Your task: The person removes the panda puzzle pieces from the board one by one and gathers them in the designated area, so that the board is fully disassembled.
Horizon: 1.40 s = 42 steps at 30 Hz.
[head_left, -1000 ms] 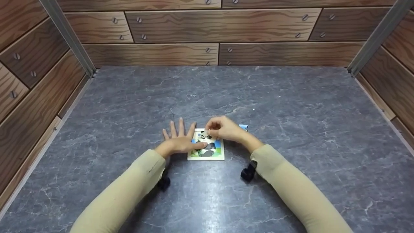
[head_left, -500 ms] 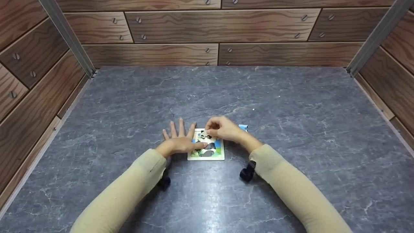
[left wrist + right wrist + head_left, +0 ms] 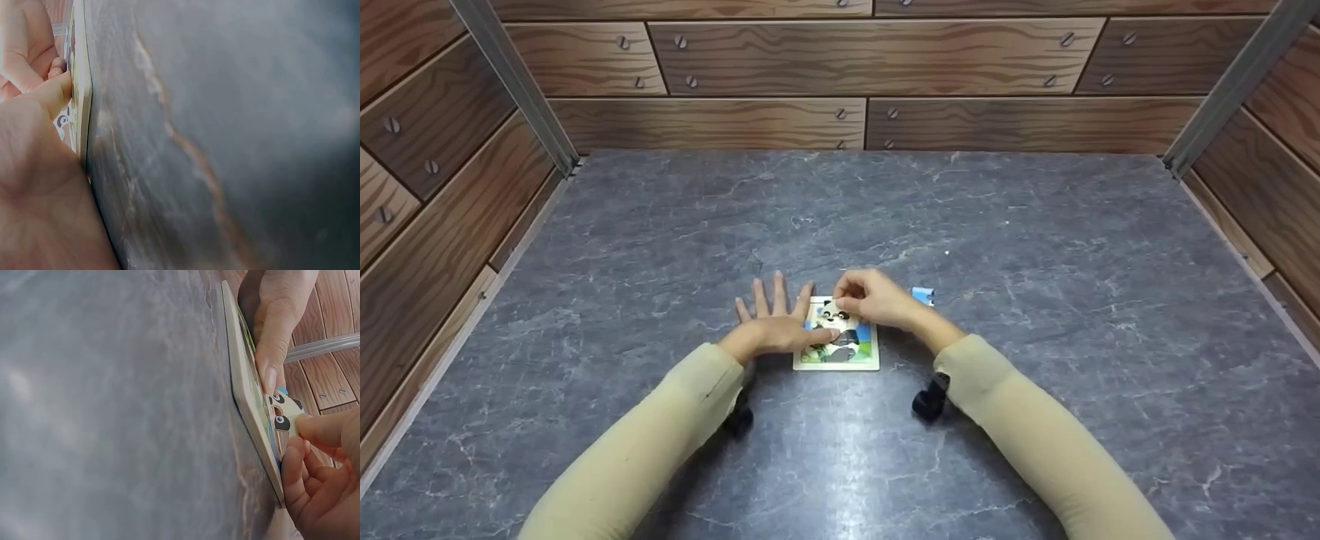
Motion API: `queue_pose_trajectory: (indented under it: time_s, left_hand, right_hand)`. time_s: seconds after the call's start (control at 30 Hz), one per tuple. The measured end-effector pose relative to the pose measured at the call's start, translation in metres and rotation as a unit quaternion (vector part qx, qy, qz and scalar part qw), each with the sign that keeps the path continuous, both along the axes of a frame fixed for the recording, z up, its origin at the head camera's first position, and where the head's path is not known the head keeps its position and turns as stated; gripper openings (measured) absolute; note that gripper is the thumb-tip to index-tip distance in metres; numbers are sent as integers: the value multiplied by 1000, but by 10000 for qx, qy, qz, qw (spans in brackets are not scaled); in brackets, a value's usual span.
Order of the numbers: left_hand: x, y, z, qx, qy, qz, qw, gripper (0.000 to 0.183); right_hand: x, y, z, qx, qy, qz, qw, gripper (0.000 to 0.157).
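Note:
A small framed panda jigsaw puzzle [image 3: 836, 367] lies flat on the tabletop in the head view. My left hand [image 3: 772, 332] lies at its left side with fingers spread straight, the thumb reaching over the frame onto the picture. Thumb and fingers of my right hand [image 3: 879, 300] pinch a puzzle piece [image 3: 290, 408] printed with the panda's eyes and an ear. That piece stands tilted over the upper part of the picture, its lower edge right by the left thumb [image 3: 271, 374]. In the left wrist view the frame's side [image 3: 84, 95] shows edge-on beside the thumb.
A loose blue puzzle piece [image 3: 922, 295] lies on the table just beyond the right wrist. The grey marbled tabletop [image 3: 840, 217] is enclosed by wood-patterned walls [image 3: 765, 120] with metal corner posts [image 3: 521, 90].
The panda-face piece has tipped so that more of the face shows, lined up above the panda's body. The right hand has shifted very slightly left; the left hand keeps its place.

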<state>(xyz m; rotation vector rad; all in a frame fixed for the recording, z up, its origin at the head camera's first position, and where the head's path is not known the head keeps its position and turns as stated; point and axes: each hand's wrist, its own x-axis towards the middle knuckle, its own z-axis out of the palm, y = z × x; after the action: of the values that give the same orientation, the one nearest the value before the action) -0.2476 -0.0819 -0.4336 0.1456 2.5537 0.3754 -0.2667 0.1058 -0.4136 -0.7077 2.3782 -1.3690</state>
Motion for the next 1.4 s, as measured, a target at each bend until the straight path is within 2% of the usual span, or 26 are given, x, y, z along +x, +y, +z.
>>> queue_pose_trajectory:
  time_s: [0.1, 0.27, 0.4, 0.5, 0.63, 0.77, 0.9, 1.03, 1.2, 1.4]
  left_hand:
    - [-1, 0, -1, -15, 19, -13, 10000, 101]
    - [-1, 1, -1, -19, 24, -8, 10000, 101]
    - [-1, 2, 1, 54, 13, -4, 10000, 101]
    - [-1, 2, 1, 32, 13, -10, 10000, 102]
    - [0, 2, 3, 4, 35, -19, 10000, 103]
    - [0, 2, 5, 98, 4, -37, 9999, 101]
    - [2, 1, 7, 77, -13, -67, 9999, 99]
    - [5, -5, 11, 244, 5, -243, 9994, 97]
    - [7, -18, 16, 826, -3, -539, 9951, 91]
    - [9, -35, 19, 1228, 42, -936, 9880, 99]
  right_hand:
    - [-5, 2, -9, 19, 118, 43, 9999, 2]
    - [-4, 5, -8, 89, 170, 140, 9997, 2]
    - [-5, 6, -7, 132, 124, 60, 9998, 4]
    - [-6, 8, -7, -5, -111, -150, 9998, 2]
    - [-8, 13, -5, -450, -603, -468, 9961, 7]
    - [-8, 20, 1, -785, -874, -536, 9916, 9]
    - [-7, 28, 6, -776, -899, -447, 9919, 10]
    - [-6, 42, 10, -663, -856, -487, 9929, 12]
    - [-7, 66, 11, -604, -801, -697, 9925, 16]
    - [-6, 96, 12, -569, -735, -949, 9911, 19]
